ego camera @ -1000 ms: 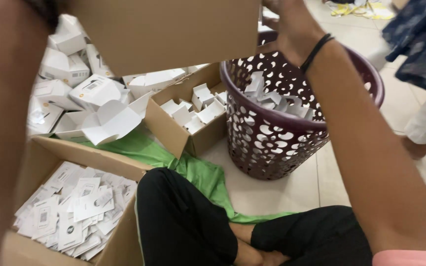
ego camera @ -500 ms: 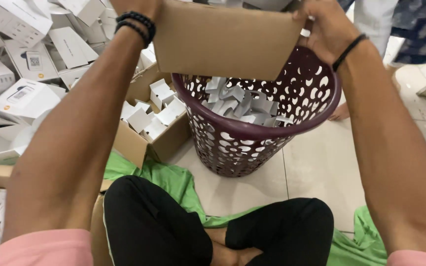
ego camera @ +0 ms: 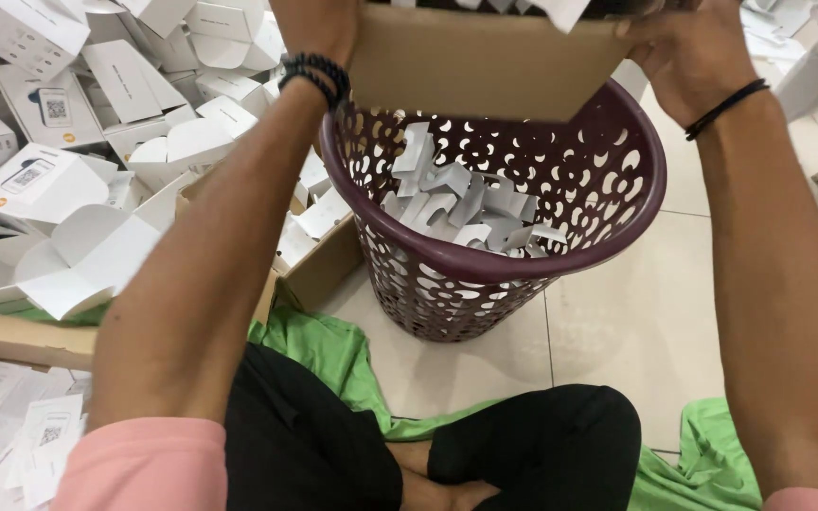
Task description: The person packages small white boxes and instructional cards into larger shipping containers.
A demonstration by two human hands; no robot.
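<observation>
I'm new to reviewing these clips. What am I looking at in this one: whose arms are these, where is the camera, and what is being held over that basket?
The camera sits on the person's head and looks down, so both arms belong to that person, who sits cross-legged on a tiled floor. The left hand and the right hand grip a brown cardboard box at its two ends, held over a dark purple perforated basket. Small white card pieces lie inside the basket. To the left lies a heap of opened white boxes, and another cardboard box with white paper slips sits at bottom left. A green cloth is spread under the legs.
</observation>
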